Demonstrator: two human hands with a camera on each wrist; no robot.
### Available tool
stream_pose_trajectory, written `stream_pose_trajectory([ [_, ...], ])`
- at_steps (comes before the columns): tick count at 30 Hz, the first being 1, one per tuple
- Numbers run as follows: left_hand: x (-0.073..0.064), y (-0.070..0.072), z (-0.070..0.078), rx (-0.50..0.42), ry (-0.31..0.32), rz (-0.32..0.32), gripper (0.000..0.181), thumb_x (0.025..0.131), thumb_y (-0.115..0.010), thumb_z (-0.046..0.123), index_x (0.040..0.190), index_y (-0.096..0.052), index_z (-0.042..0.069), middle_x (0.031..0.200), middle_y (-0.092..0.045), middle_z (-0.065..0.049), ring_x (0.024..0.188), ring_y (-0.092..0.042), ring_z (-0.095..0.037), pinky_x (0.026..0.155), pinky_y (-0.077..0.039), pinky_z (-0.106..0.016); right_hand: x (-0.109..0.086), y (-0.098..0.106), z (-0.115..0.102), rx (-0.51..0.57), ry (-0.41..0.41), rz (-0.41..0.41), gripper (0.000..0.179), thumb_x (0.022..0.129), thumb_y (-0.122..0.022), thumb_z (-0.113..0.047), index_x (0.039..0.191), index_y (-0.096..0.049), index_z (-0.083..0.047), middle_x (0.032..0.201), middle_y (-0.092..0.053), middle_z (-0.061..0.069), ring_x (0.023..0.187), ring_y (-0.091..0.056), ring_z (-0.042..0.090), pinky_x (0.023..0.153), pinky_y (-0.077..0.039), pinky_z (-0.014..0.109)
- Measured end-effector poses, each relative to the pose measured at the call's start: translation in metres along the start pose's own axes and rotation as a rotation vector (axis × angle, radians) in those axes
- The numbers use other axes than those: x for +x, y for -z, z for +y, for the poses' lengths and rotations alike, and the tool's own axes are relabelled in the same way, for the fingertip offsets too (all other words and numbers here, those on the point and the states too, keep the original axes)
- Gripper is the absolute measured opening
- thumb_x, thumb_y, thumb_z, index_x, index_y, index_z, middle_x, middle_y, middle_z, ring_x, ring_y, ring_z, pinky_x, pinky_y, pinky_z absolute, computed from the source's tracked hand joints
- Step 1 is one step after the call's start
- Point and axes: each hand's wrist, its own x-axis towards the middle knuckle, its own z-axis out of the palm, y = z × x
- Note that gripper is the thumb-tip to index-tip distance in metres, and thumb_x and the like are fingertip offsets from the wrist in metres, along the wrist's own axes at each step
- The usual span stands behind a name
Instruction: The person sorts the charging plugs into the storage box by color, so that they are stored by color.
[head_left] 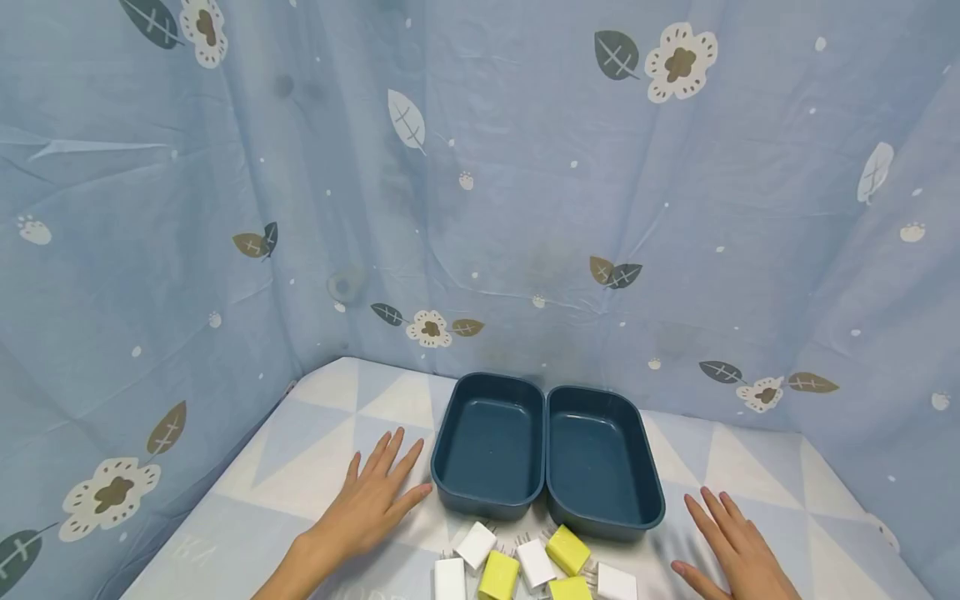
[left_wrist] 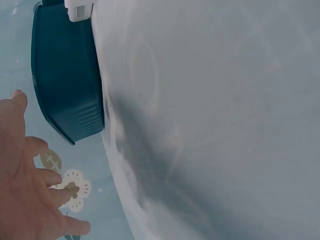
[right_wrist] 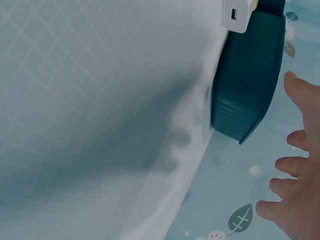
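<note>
My left hand [head_left: 369,500] is spread with straight fingers just left of two dark blue bins, holding nothing. On the other side, my right hand [head_left: 738,546] is likewise spread and holds nothing. The left bin [head_left: 491,450] and right bin [head_left: 603,458] stand side by side, both empty. In front of them lie several charger plugs, some white [head_left: 535,562] and some yellow [head_left: 498,575], partly cut off by the lower frame edge. A white charger with a USB port [right_wrist: 237,15] shows beside a bin in the right wrist view.
A cloth with white and pale blue triangles [head_left: 300,475] covers the table. Blue curtains [head_left: 517,208] printed with flowers and leaves hang behind the bins and at both sides.
</note>
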Motion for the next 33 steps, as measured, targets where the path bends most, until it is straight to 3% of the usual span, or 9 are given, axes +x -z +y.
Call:
stream_pose_trajectory([
  [6,-0.007,0.001,0.003,0.034,-0.023,0.036,0.065,0.093,-0.037,0.059,0.146,-0.03,0.022,0.153,-0.012,-0.007,0.14,-0.006,-0.027,0.104,-0.007,-0.065,-0.003,-0.001,-0.004,-0.02,-0.027,-0.003,0.091,0.08,-0.059,-0.061,0.142,-0.032,0.001,0.146,-0.024,0.025,0.137,0.005,0.039,0.104,0.009,0.064],
  [10,-0.015,0.003,0.007,0.039,-0.026,0.011,0.065,0.093,-0.036,0.059,0.147,-0.03,0.022,0.153,-0.013,-0.008,0.14,-0.006,-0.028,0.104,-0.008,-0.066,-0.009,-0.004,-0.008,-0.04,-0.025,0.001,0.094,0.08,-0.057,-0.063,0.146,-0.025,-0.003,0.149,-0.018,0.023,0.137,0.011,0.035,0.102,0.011,0.064],
  [19,-0.028,0.012,0.021,-0.212,0.053,-0.115,0.066,0.093,-0.036,0.06,0.148,-0.024,0.027,0.154,-0.008,-0.001,0.14,-0.003,-0.022,0.106,-0.007,-0.063,-0.019,-0.01,-0.02,-0.102,0.089,0.097,0.093,0.078,-0.059,-0.063,0.147,-0.026,-0.013,0.149,-0.023,0.016,0.139,0.011,0.024,0.106,0.017,0.048],
  [25,-0.032,0.019,0.027,-0.385,0.093,-0.188,0.063,0.092,-0.036,0.06,0.148,-0.022,0.032,0.154,-0.008,0.002,0.14,-0.004,-0.023,0.107,-0.007,-0.062,-0.019,-0.004,-0.029,-0.054,0.23,0.117,0.107,0.069,-0.067,-0.065,0.15,-0.011,-0.024,0.154,-0.008,0.002,0.139,0.011,0.017,0.104,0.022,0.032],
  [27,-0.032,0.02,0.028,-0.405,0.112,-0.21,0.064,0.091,-0.035,0.062,0.147,-0.021,0.034,0.154,-0.008,0.001,0.139,-0.006,-0.025,0.106,-0.009,-0.064,-0.021,-0.001,-0.036,-0.027,0.236,0.094,0.109,0.065,-0.068,-0.067,0.15,-0.01,-0.029,0.154,-0.007,-0.003,0.138,0.01,0.013,0.108,0.015,0.044],
  [29,-0.031,0.021,0.029,-0.413,0.126,-0.223,0.066,0.09,-0.035,0.064,0.147,-0.021,0.035,0.153,-0.008,0.001,0.139,-0.009,-0.026,0.104,-0.013,-0.066,-0.023,0.0,-0.042,0.005,0.217,0.071,0.103,0.066,-0.067,-0.068,0.148,-0.018,-0.031,0.153,-0.013,-0.004,0.137,0.008,0.006,0.108,0.001,0.057],
  [30,-0.031,0.021,0.03,-0.415,0.133,-0.227,0.066,0.09,-0.035,0.065,0.147,-0.021,0.035,0.153,-0.009,0.0,0.138,-0.01,-0.027,0.103,-0.015,-0.067,-0.024,0.0,-0.045,0.01,0.205,0.058,0.1,0.066,-0.065,-0.069,0.147,-0.018,-0.035,0.152,-0.018,-0.003,0.137,0.004,0.006,0.103,-0.012,0.066],
  [32,-0.031,0.02,0.031,-0.43,0.147,-0.236,0.067,0.089,-0.035,0.066,0.147,-0.021,0.035,0.153,-0.009,0.0,0.138,-0.012,-0.028,0.101,-0.018,-0.068,-0.027,0.002,-0.051,-0.002,0.188,0.032,0.094,0.067,-0.06,-0.073,0.145,-0.022,-0.037,0.15,-0.023,-0.003,0.136,-0.006,0.009,0.088,-0.037,0.068],
  [33,-0.031,0.019,0.031,-0.441,0.147,-0.238,0.068,0.089,-0.035,0.066,0.147,-0.021,0.034,0.153,-0.01,0.0,0.138,-0.013,-0.028,0.1,-0.02,-0.069,-0.028,0.001,-0.053,-0.004,0.195,0.021,0.091,0.069,-0.059,-0.072,0.145,-0.023,-0.037,0.148,-0.026,-0.003,0.134,-0.011,0.01,0.088,-0.039,0.067],
])
